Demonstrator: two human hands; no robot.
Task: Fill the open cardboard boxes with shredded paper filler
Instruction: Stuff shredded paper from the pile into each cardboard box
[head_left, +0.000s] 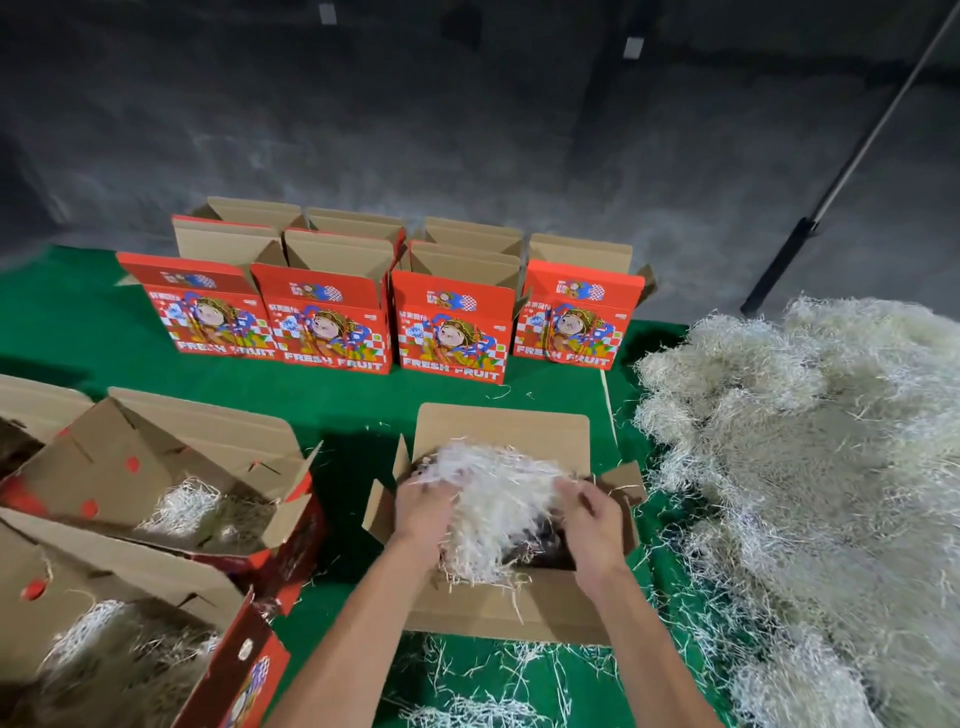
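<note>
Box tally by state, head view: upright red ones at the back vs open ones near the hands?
Upright red printed cardboard boxes in front back row: 4
Open brown-flapped boxes holding white shredded paper: 3
Total: 7, further back-row boxes partly hidden.

A green cloth (332, 400) covers the ground where the work goes on. Beyond it lies a dull grey concrete floor (467, 130), dimly lit. A long pole (852, 156) with a black grip slants across on the right.
</note>
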